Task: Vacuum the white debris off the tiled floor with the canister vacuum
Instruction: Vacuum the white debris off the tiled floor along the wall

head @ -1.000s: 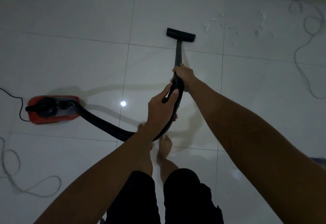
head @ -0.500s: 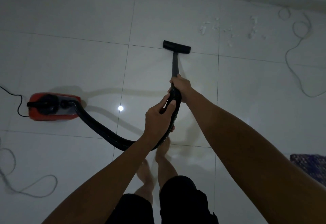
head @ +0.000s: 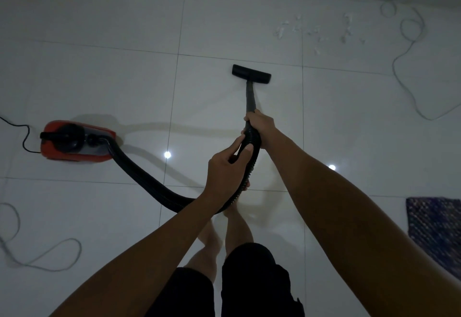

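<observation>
A red and black canister vacuum (head: 77, 142) sits on the white tiled floor (head: 104, 84) at the left. Its black ribbed hose (head: 149, 182) curves up to my hands. My left hand (head: 227, 167) grips the hose just behind my right hand (head: 259, 127), which holds the wand where it meets the hose. The wand runs forward to the black floor nozzle (head: 251, 74), flat on a tile. Scattered white debris (head: 321, 30) lies beyond and to the right of the nozzle, near the wall, apart from it.
A pale cord (head: 409, 50) loops along the floor at the right; another grey cord (head: 37, 254) coils at the lower left. The vacuum's black power cable (head: 23, 134) runs off left. A dark patterned mat (head: 439, 229) lies at the right edge. My bare legs stand below the hose.
The nozzle has drawn back toward me, away from the debris and the wall. My feet have stepped backward, and the mat has come into view at the right.
</observation>
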